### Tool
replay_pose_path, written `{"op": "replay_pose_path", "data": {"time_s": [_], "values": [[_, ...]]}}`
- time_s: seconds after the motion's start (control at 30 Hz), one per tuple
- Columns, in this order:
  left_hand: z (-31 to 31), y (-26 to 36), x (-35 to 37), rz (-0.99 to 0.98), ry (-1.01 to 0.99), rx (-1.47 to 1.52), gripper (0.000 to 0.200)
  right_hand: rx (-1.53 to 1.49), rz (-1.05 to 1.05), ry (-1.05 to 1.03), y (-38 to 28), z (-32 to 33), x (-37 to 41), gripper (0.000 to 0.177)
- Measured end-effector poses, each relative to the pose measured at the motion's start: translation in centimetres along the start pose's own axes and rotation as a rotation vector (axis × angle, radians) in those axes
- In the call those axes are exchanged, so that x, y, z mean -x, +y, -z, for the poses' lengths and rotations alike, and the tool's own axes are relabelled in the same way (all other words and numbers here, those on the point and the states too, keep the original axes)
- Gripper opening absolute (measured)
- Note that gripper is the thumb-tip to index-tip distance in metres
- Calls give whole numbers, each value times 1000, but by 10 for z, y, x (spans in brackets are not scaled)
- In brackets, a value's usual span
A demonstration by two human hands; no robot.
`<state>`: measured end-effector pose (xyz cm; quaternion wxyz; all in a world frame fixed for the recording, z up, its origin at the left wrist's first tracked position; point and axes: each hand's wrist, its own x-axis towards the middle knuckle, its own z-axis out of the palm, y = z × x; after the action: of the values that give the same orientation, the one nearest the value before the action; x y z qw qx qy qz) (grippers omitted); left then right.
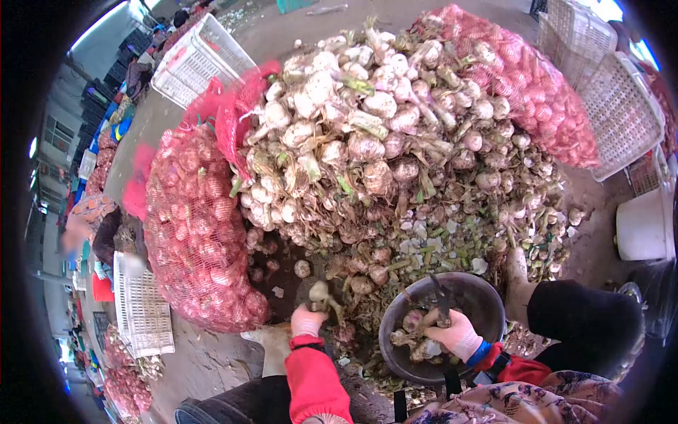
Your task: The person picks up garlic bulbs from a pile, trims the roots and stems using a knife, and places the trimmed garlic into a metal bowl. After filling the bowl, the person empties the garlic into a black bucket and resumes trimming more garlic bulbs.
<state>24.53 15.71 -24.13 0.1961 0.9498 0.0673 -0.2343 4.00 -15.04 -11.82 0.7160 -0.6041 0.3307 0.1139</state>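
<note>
My left hand, in a pale pink glove and red sleeve, is closed on a garlic bulb with its stem hanging to the right. My right hand, gloved too, is over a grey basin at my front right. Its fingers are wrapped round a dark knife whose blade points away from me. Garlic bulbs lie in the basin beside and under my right fingers, partly hidden by the hand. In front of both hands rises a large heap of garlic with stems and dry leaves.
A full red mesh sack of garlic stands at left, and another mesh sack leans on the heap's far right. White crates stand behind; another crate is at left. Right of me is a white bucket. A person sits at far left.
</note>
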Motion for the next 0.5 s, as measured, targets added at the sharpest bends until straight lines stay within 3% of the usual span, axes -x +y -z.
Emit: {"op": "replay_pose_path", "data": {"time_s": [0.07,0.1,0.17,0.23,0.27,0.3,0.43,0.47,0.5], "values": [[7,24,23,-89,104,390,60,-32,8,-21,-8,-3,11,16],[5,30,31,-129,210,328,52,-59,1,-41,-12,-4,17,15],[17,62,75,-209,84,1038,48,-10,16,-86,-13,0,26,20],[16,83,115,-365,60,1258,48,35,37,-128,-21,2,41,26],[31,109,158,-330,-97,1392,49,-7,27,-150,-31,3,52,29],[18,101,166,-242,-133,1329,51,-50,15,-173,-38,6,64,32],[23,142,287,-380,-238,1425,57,-64,97,-222,-26,25,82,41],[22,143,315,-295,-203,1358,60,-97,202,-217,-22,30,89,42],[17,132,332,-293,-299,1430,60,-131,304,-212,-17,35,96,43]]}}
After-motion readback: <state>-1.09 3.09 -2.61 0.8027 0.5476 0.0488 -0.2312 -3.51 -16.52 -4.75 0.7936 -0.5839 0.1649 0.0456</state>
